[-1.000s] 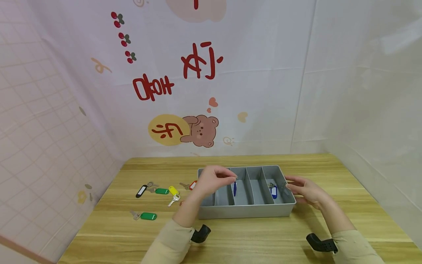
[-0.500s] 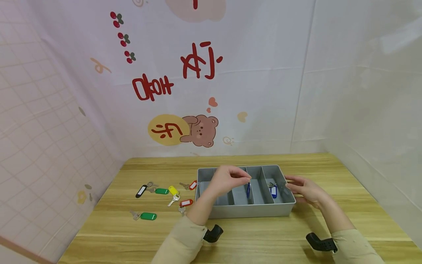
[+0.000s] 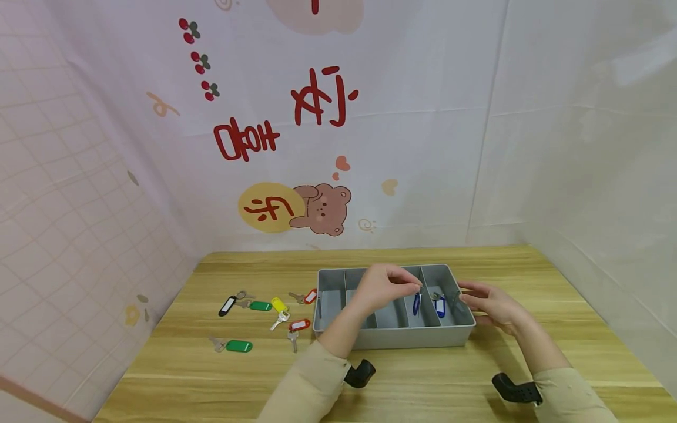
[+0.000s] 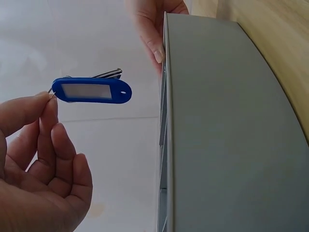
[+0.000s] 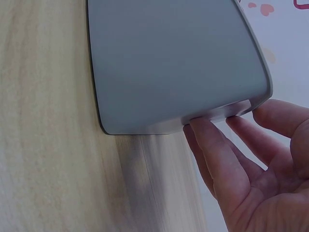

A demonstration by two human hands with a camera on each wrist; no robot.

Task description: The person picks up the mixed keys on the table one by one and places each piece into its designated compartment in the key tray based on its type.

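One blue-tagged key [image 3: 416,304] dangling over the gray tray [image 3: 396,338], so I'd call this the carry step.

Left hand [image 3: 383,286] has it pinched at one end, thumb against finger, above the fourth of five slots [image 3: 427,317] from the left; right hand [image 3: 494,305] just rests its fingers on the tray's outer end, not wrapped round. Next move probably calls for steady lowering, then letting go. Count: another blue tag [image 3: 440,306] in the right-end slot, plus two green tags [image 3: 239,346], two red tags [image 3: 300,324], one yellow tag [image 3: 278,304], one black tag [image 3: 227,305] on the table [image 3: 423,388].
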